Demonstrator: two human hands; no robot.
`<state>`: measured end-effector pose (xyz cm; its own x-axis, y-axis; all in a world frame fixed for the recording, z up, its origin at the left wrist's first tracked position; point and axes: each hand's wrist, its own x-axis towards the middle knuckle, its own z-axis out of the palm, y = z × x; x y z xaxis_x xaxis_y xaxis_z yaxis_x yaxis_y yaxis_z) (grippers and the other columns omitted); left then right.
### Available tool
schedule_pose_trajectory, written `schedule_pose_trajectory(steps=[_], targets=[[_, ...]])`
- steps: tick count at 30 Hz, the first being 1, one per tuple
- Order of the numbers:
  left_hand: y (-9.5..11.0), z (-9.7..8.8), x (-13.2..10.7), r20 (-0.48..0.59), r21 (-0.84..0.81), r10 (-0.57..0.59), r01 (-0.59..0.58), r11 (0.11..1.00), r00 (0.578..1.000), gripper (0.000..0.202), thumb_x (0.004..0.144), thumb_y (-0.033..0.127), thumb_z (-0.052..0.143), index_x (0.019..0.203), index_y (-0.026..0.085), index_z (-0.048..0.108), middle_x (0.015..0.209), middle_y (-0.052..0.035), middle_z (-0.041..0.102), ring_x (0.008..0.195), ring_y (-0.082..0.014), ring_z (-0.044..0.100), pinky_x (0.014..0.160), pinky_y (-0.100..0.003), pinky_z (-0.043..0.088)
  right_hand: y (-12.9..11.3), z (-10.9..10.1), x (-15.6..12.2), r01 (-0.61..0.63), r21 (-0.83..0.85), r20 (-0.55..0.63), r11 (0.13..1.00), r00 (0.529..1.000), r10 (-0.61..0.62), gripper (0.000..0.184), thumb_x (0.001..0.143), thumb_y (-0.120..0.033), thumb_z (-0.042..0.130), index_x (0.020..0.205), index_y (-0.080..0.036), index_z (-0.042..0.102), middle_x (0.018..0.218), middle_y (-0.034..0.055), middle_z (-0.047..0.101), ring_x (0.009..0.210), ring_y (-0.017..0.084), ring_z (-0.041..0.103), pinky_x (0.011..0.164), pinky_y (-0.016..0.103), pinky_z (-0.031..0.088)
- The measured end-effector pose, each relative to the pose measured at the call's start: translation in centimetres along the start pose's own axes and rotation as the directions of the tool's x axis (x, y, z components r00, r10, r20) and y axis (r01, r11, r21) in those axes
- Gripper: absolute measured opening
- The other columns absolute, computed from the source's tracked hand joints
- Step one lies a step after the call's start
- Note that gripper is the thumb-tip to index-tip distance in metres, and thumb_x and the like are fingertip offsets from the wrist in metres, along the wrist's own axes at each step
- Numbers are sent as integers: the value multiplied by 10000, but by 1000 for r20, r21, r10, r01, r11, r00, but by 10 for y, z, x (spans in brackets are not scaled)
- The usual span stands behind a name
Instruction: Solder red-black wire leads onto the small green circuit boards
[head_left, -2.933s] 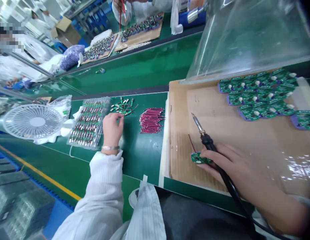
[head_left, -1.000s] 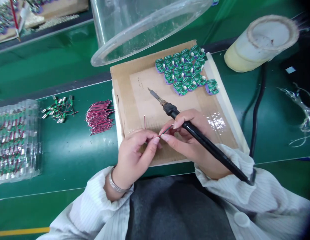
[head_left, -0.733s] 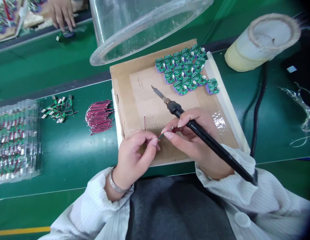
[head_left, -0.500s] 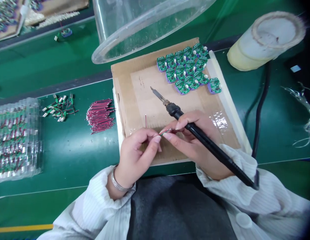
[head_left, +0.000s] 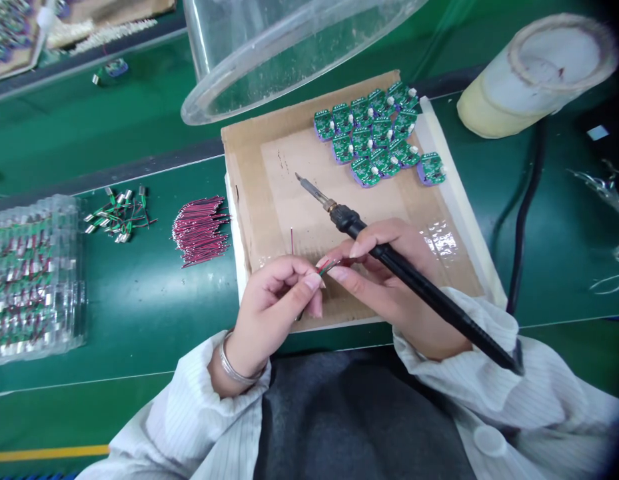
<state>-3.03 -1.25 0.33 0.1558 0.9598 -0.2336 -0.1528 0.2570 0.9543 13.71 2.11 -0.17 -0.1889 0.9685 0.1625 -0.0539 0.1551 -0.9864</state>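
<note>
My left hand [head_left: 282, 293] is closed in a pinch on thin red and green wires [head_left: 324, 269] above the cardboard [head_left: 284, 213]. Wrapped by my right hand [head_left: 404, 280] is the black handle of a soldering iron [head_left: 439, 303], its bare tip pointing up and left, away from the wires. Thumb and forefinger of that hand also come close to the wires' other end; whether they grip it I cannot tell. A dark piece shows partly under my left fingers. One loose red wire [head_left: 292, 240] lies beyond my left hand.
Several green circuit boards [head_left: 362, 141] sit at the cardboard's far right. To the left lie a pile of red and black wires [head_left: 202, 230], small metal parts with leads [head_left: 122, 213] and stacked clear trays [head_left: 34, 287]. A clear plastic hood [head_left: 299, 47] and whitish cylinder [head_left: 519, 87] stand beyond.
My left fingers have turned slightly, and a dark piece now shows beneath them. The soldering iron has shifted very little. Both hands remain together at the wires.
</note>
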Motion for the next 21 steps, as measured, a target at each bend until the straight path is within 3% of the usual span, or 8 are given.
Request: schedule_pose_trajectory(steps=[5,9,11,15,17,21], targets=[[0,0,0,4,25,-13,13,1000,1000,167,927,288,600,792,190,599,560,34,607,500,-75,515,522,-189,450,2,0,0,42,-32,6,999,999,-41,274,776,-131,742,873,-264,522,845,-24,631,794,172,723,687,304,624],[0,1,-1,-20,223,57,-51,973,998,130,937,275,578,844,186,598,577,28,623,502,-78,545,509,-190,448,8,0,-1,108,-108,-13,988,994,-110,269,779,-127,726,889,-268,524,831,-31,629,745,157,708,666,305,613],[0,1,-2,-33,365,144,-122,923,989,85,935,263,577,908,187,604,597,24,638,504,-84,567,510,-196,458,10,-1,0,154,-144,-7,977,988,-157,250,782,-127,709,895,-261,533,823,-33,631,713,144,696,629,287,597],[-1,0,-3,-5,629,330,-254,735,944,36,915,218,585,917,193,612,609,28,626,505,-84,570,526,-208,455,10,-2,1,190,-241,12,952,981,-193,217,773,-125,707,870,-245,553,785,-30,648,697,131,685,590,252,563],[-1,0,-2,7,665,355,-269,697,935,42,912,209,578,889,192,609,610,28,608,506,-83,557,523,-208,447,7,-2,1,206,-268,16,941,978,-209,222,770,-116,705,866,-241,549,777,-31,648,700,127,685,585,238,559],[0,-2,-2,11,619,325,-262,741,946,60,908,179,560,859,185,594,598,37,588,495,-73,533,506,-188,435,5,-1,1,148,-131,6,980,989,-149,239,770,-120,705,897,-233,537,819,-26,633,753,145,703,622,255,591]])
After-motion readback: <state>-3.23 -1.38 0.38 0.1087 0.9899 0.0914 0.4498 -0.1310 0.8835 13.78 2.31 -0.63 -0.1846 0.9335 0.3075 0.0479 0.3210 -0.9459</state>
